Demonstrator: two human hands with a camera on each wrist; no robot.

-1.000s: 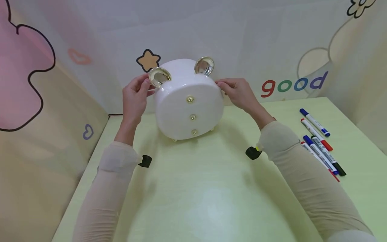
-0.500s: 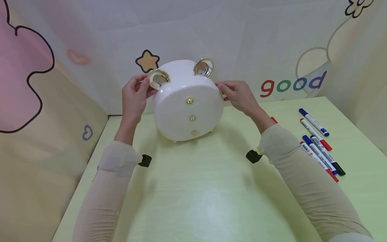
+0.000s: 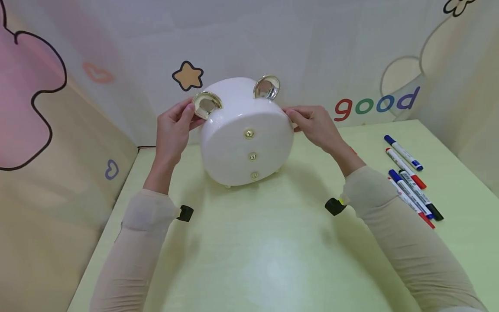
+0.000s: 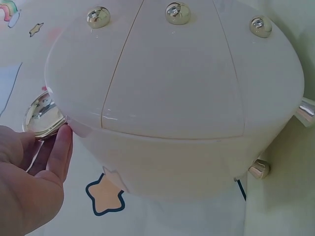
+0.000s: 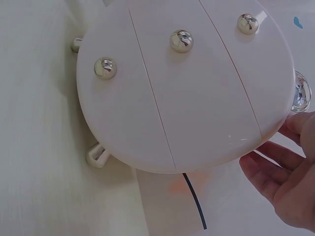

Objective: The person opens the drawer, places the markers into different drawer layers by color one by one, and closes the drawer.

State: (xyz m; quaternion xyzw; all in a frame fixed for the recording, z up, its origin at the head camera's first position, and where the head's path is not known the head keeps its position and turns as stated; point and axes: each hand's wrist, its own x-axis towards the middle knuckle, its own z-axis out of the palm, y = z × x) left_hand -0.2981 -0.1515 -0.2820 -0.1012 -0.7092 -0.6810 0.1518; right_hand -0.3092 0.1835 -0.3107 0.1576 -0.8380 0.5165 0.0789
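A white box [image 3: 230, 149] with gold knobs [image 3: 253, 156] stands on the table [image 3: 253, 242] near the back wall [image 3: 312, 47], the left hand [image 3: 173, 130] pinching its nearer gold ear [image 3: 207, 105], the right hand [image 3: 317, 128] gripping its upper right side.

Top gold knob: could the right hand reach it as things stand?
Likely yes: the right hand is at the edge of the white drawer box, and nothing covers the top gold knob.

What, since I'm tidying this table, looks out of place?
The white box looks askew: its front isn't parallel to the back edge of the table. Nothing looks spilled or damaged.
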